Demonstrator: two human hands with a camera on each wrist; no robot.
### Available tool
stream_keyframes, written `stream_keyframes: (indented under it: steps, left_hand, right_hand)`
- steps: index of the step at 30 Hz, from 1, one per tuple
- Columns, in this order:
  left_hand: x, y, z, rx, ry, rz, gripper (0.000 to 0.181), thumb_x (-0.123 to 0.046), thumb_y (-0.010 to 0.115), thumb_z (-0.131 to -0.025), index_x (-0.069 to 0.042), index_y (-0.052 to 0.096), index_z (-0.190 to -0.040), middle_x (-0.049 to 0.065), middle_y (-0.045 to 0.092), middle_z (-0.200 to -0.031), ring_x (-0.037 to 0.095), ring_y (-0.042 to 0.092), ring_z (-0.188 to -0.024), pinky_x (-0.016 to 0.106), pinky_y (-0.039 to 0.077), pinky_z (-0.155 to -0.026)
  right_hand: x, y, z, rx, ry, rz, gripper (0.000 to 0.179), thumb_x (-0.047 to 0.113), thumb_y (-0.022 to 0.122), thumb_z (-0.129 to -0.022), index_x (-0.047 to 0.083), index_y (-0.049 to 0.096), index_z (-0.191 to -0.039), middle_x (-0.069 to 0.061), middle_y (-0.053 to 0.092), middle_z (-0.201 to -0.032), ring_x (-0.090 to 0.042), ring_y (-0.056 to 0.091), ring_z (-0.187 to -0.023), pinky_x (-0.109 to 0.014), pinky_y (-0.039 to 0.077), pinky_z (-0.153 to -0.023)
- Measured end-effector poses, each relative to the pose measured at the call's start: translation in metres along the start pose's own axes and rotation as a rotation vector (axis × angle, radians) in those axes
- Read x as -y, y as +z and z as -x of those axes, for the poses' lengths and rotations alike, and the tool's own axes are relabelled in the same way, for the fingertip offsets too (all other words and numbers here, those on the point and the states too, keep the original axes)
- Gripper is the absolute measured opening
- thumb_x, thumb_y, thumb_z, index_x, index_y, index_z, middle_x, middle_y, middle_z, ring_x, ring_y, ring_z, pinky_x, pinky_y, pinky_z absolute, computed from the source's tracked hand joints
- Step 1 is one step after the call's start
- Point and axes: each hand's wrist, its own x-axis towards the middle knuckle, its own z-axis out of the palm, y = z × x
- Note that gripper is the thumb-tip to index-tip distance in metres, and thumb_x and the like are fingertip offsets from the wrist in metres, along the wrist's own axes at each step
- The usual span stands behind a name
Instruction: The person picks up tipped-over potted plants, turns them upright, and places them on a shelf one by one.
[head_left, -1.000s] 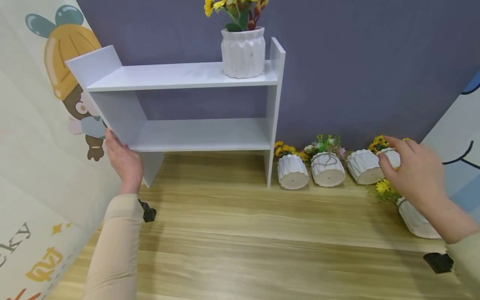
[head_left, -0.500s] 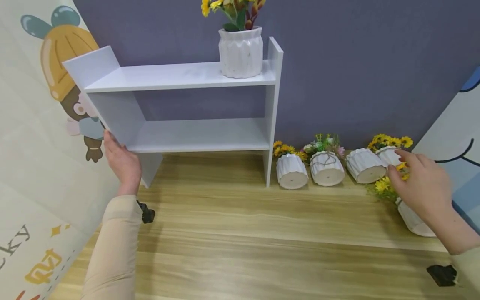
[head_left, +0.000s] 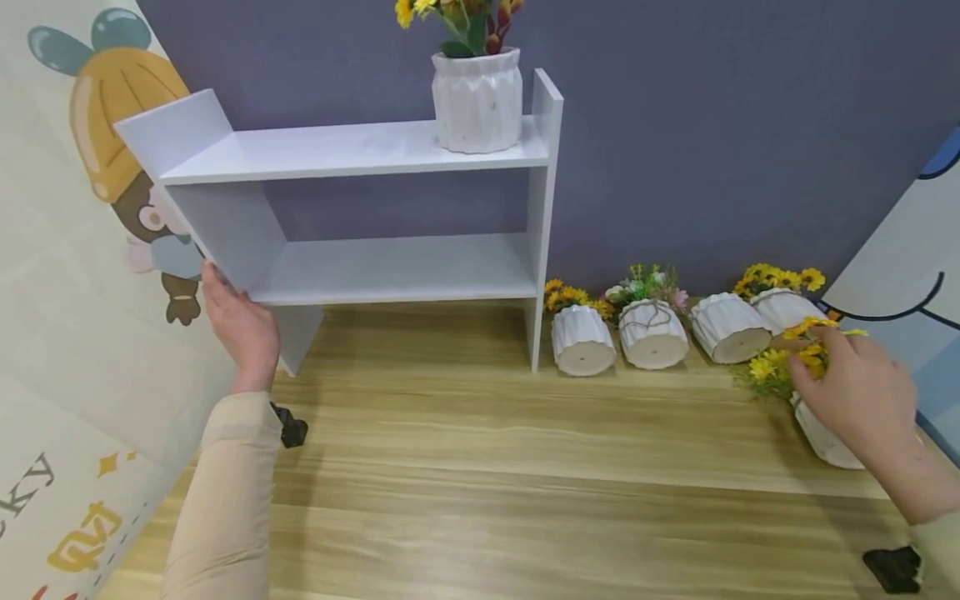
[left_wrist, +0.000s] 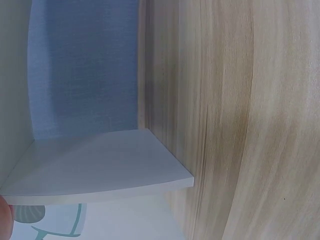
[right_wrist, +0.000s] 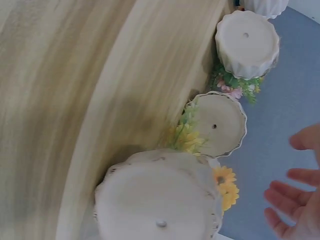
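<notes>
A white two-tier shelf (head_left: 397,271) stands against the wall, a potted plant (head_left: 478,100) on its top board. Against the outer side of its left panel (left_wrist: 110,167) lies my left hand (head_left: 243,333), fingers extended. My right hand (head_left: 862,400) hovers with spread, empty fingers over the nearest flowerpot (head_left: 821,437), which lies on its side with yellow flowers (head_left: 772,371) toward the back. That pot's round base (right_wrist: 155,200) fills the bottom of the right wrist view; my right fingers (right_wrist: 285,197) show apart from it. In the head view the hand hides part of the pot.
More white flowerpots lie tipped along the wall, bases facing forward: one beside the shelf (head_left: 583,342), one tied with twine (head_left: 654,335), and others (head_left: 729,327) farther right. Black clamps (head_left: 892,569) sit at the wooden table's (head_left: 480,492) sides. Printed panels border both sides.
My right hand has come down and to the right, from above the back pots to over the nearest one. The left hand keeps its place on the shelf panel.
</notes>
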Motion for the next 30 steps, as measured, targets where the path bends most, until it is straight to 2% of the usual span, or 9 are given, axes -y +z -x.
stream_keyframes:
  steps: [3,5,8,17,25,30]
  left_hand:
    - [0.000,0.001,0.000,-0.007,0.012,0.003,0.053,-0.011,0.033,-0.095,-0.022,0.016,-0.144,0.009,0.032,-0.142,0.025,0.032,-0.129,0.039,0.029,-0.107]
    - [0.000,0.001,0.000,-0.011,0.013,0.003,0.053,-0.010,0.033,-0.095,-0.022,0.016,-0.144,0.009,0.032,-0.142,0.025,0.032,-0.129,0.038,0.028,-0.107]
    - [0.000,0.000,0.000,-0.014,0.007,0.003,0.053,-0.011,0.034,-0.095,-0.021,0.017,-0.144,0.010,0.034,-0.141,0.025,0.033,-0.128,0.038,0.029,-0.107]
    - [0.000,0.000,0.001,-0.012,0.006,-0.002,0.052,-0.011,0.033,-0.095,-0.021,0.017,-0.143,0.010,0.034,-0.140,0.025,0.035,-0.127,0.038,0.030,-0.106]
    - [0.001,0.000,0.000,-0.002,0.012,-0.009,0.051,-0.012,0.033,-0.095,-0.024,0.018,-0.143,0.009,0.035,-0.139,0.025,0.037,-0.126,0.039,0.031,-0.105]
    - [0.002,0.000,-0.001,-0.001,0.011,-0.011,0.052,-0.011,0.033,-0.095,-0.024,0.017,-0.143,0.006,0.032,-0.141,0.024,0.036,-0.127,0.037,0.031,-0.106]
  right_hand:
    - [-0.003,0.004,0.004,0.081,0.057,0.035,0.052,0.021,0.060,-0.083,-0.012,0.044,-0.119,-0.038,0.042,-0.104,-0.052,0.045,-0.080,-0.061,0.037,-0.064]
    - [-0.005,0.006,0.007,0.112,0.079,0.057,0.053,0.021,0.060,-0.083,-0.014,0.044,-0.119,-0.039,0.040,-0.107,-0.054,0.043,-0.086,-0.063,0.034,-0.069]
    - [-0.008,0.011,0.009,0.126,0.092,0.080,0.051,0.021,0.061,-0.081,-0.015,0.046,-0.114,-0.038,0.040,-0.105,-0.053,0.044,-0.084,-0.062,0.035,-0.066]
    - [-0.015,0.019,0.012,0.271,0.190,0.124,0.064,0.028,0.059,-0.084,-0.019,0.034,-0.119,-0.042,0.032,-0.112,-0.056,0.033,-0.099,-0.066,0.031,-0.079]
    - [-0.023,0.030,0.014,0.305,0.262,0.134,0.068,0.032,0.059,-0.085,-0.022,0.031,-0.116,-0.043,0.029,-0.112,-0.056,0.031,-0.101,-0.065,0.028,-0.081]
    - [-0.027,0.035,0.013,0.351,0.299,0.160,0.090,0.050,0.061,-0.079,-0.025,0.028,-0.116,-0.048,0.026,-0.110,-0.058,0.030,-0.100,-0.065,0.029,-0.080]
